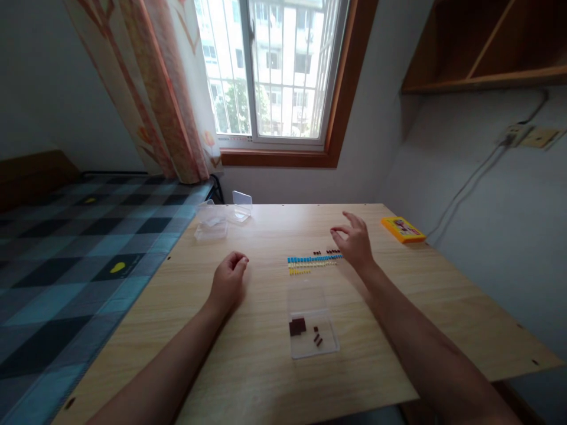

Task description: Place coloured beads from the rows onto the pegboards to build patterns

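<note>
My left hand (pixel 229 277) rests on the wooden table (pixel 266 366) with its fingers curled loosely inward and nothing visible in them. My right hand (pixel 354 242) hovers over the right end of rows of tiny bricks, fingers spread and holding nothing. The rows run side by side: blue bricks (pixel 312 258), then white and yellow bricks (pixel 301 270). A few small dark bricks (pixel 331 251) lie just behind the rows, next to my right fingers. Nearer to me lies a clear plastic lid or tray (pixel 312 333) with several dark brown pieces on it.
Clear plastic boxes (pixel 212 221) and an open clear lid (pixel 241 206) stand at the table's far left. A yellow booklet or box (pixel 402 229) lies at the far right. A bed with a checked cover (pixel 80 254) adjoins the table's left side. The window wall lies behind.
</note>
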`<state>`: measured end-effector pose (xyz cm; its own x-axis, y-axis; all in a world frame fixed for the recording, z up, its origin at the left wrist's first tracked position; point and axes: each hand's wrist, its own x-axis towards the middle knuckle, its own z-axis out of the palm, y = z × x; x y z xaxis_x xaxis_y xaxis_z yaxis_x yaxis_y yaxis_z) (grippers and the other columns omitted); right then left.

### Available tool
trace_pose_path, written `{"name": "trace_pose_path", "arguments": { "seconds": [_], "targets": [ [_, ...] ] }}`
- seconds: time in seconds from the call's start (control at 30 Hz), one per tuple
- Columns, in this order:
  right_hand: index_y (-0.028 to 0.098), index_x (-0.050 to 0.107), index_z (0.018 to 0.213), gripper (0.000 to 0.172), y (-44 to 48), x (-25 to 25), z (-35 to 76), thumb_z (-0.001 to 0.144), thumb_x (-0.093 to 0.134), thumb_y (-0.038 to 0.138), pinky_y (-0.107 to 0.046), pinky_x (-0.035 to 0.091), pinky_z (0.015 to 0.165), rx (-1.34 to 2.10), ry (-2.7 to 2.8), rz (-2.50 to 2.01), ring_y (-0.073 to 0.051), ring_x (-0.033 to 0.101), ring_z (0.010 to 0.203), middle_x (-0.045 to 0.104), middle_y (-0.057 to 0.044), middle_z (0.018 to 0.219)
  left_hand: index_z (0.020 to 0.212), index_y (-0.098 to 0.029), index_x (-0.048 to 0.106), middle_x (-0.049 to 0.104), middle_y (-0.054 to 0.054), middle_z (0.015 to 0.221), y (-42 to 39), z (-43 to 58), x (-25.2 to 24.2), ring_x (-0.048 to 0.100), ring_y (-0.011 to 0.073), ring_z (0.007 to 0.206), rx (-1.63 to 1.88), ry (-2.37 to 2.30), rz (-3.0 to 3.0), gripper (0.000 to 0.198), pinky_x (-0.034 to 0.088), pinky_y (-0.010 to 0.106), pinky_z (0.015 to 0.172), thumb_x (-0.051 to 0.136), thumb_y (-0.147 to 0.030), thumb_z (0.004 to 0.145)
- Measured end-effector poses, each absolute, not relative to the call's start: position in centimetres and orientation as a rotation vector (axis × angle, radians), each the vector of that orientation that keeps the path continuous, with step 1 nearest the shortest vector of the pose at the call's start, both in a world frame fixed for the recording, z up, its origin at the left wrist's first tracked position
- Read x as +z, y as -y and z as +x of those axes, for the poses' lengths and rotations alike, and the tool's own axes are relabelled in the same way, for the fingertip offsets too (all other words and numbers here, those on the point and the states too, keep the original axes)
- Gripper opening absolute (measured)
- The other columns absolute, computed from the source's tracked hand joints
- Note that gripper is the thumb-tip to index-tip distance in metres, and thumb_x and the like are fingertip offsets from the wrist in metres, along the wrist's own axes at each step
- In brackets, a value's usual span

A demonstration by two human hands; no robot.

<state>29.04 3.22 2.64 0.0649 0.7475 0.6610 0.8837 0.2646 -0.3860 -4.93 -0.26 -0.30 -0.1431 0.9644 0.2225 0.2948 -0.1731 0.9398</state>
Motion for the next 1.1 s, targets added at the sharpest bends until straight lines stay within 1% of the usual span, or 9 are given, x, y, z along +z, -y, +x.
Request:
{"name": "trace_pose_path", "arguments": {
  "seconds": [0.07,0.1,0.17,0.27,0.43,0.53,0.67,0.97,1.1],
  "targets": [
    [0.018,0.080,0.089,0.014,-1.2,5.2,29.5,0.090,0.069,0.028,-0.050,0.049,0.102,-0.219,1.637,-1.265,-0.029,0.064,0.110,0.073,-0.014,0.112,0.074,-0.021,0.060,0.061,0.000,0.069,0.5,-4.7,-0.2,0.056,0.0180,0.070,1.207,-1.483,1.808,0.023,0.043,0.031,0.067,0.055,-0.042,0.082],
    [0.019,0.079,0.090,0.014,0.1,6.3,29.5,0.092,0.068,0.028,-0.046,0.053,0.093,-0.171,1.662,-1.157,-0.026,0.067,0.097,0.074,-0.011,0.099,0.075,-0.021,0.062,0.063,0.001,0.071,0.7,-4.5,-0.1,0.058,0.0189,0.071,1.089,-1.496,1.920,0.023,0.042,0.032,0.068,0.053,-0.040,0.083],
    [0.021,0.076,0.092,0.010,3.0,8.1,29.1,0.093,0.069,0.027,-0.036,0.055,0.077,-0.021,1.776,-1.005,-0.021,0.067,0.083,0.074,-0.006,0.089,0.077,-0.020,0.065,0.068,0.003,0.075,1.1,-4.1,0.1,0.060,0.0203,0.072,0.867,-1.531,2.086,0.021,0.041,0.032,0.069,0.052,-0.035,0.084],
    [0.021,0.075,0.095,0.006,7.0,8.9,28.0,0.094,0.070,0.022,-0.032,0.053,0.076,0.172,2.042,-0.797,-0.018,0.067,0.086,0.074,-0.005,0.093,0.080,-0.020,0.067,0.070,0.005,0.078,1.3,-3.7,0.2,0.061,0.0209,0.074,0.739,-1.629,2.153,0.020,0.040,0.032,0.068,0.052,-0.032,0.086],
    [0.020,0.074,0.095,0.013,10.0,6.6,26.0,0.097,0.062,0.016,-0.028,0.049,0.072,0.534,2.445,-0.625,-0.015,0.065,0.079,0.073,-0.004,0.088,0.082,-0.022,0.070,0.075,0.005,0.086,0.9,-2.7,0.3,0.065,0.0214,0.080,0.609,-1.841,2.143,0.020,0.039,0.031,0.068,0.053,-0.031,0.088],
    [0.020,0.074,0.090,0.014,10.3,5.1,25.3,0.095,0.062,0.016,-0.029,0.046,0.069,0.497,2.619,-0.685,-0.016,0.063,0.076,0.072,-0.003,0.084,0.084,-0.023,0.073,0.077,0.006,0.088,0.6,-1.5,0.6,0.066,0.0242,0.080,0.533,-2.023,2.068,0.024,0.035,0.032,0.062,0.053,-0.035,0.089],
    [0.021,0.071,0.081,0.015,10.3,4.1,24.9,0.093,0.064,0.018,-0.030,0.042,0.069,0.375,2.731,-0.758,-0.017,0.060,0.077,0.070,-0.002,0.082,0.087,-0.025,0.074,0.077,0.005,0.090,0.3,-0.6,0.8,0.067,0.0241,0.081,0.535,-2.156,1.949,0.024,0.034,0.031,0.062,0.054,-0.037,0.091],
    [0.021,0.073,0.078,0.015,10.4,2.6,23.6,0.090,0.066,0.015,-0.030,0.039,0.067,0.400,2.723,-0.785,-0.017,0.058,0.075,0.072,-0.001,0.082,0.074,-0.020,0.067,0.070,0.004,0.074,1.1,-1.6,1.5,0.058,0.0182,0.068,0.725,-1.815,2.177,0.027,0.034,0.031,0.063,0.053,-0.033,0.094],
    [0.023,0.076,0.081,0.014,10.3,1.9,23.3,0.086,0.068,0.012,-0.030,0.039,0.067,0.423,2.733,-0.734,-0.017,0.058,0.074,0.072,0.000,0.082,0.072,-0.020,0.064,0.068,0.004,0.075,2.2,-0.8,2.1,0.055,0.0180,0.068,0.750,-1.704,2.351,0.030,0.033,0.032,0.064,0.053,-0.034,0.096]
  ]
}}
